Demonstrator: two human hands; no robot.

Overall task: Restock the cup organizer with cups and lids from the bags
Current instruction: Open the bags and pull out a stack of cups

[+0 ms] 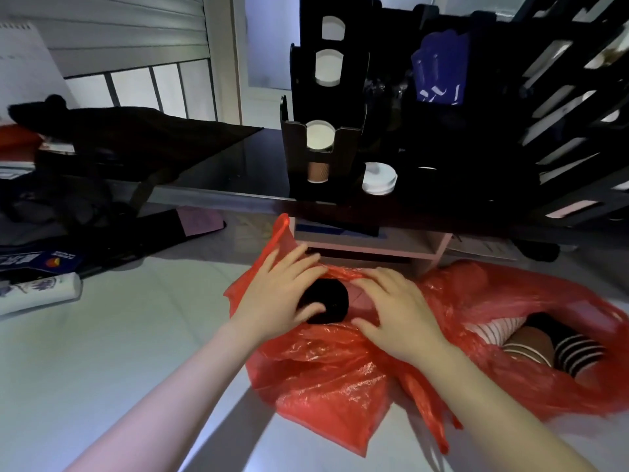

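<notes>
Red plastic fills the near side of the surface (119, 335): one red bag (323, 376) lies straight in front of the cup organizer (350, 155), and a second red bag (510, 301) lies in front of it and to its right, with striped cups (544, 345) on their sides in its open mouth.

The left hand (282, 294) has its fingers and thumb curled round a black round stack (332, 299) at the mouth of the nearer bag, in front of the organizer's base. It looks like lids, though I cannot tell for sure. The right hand (394, 311) rests on the bag with fingers spread and released, grasping nothing.

The organizer's front column shows a brown cup (318, 172) low down and white rims (320, 134) above, with white lids (379, 178) in a slot at its right. Some stock is therefore in place, but the black stack is not yet out of the bag and the striped cups lie untouched, so much appears left.
</notes>
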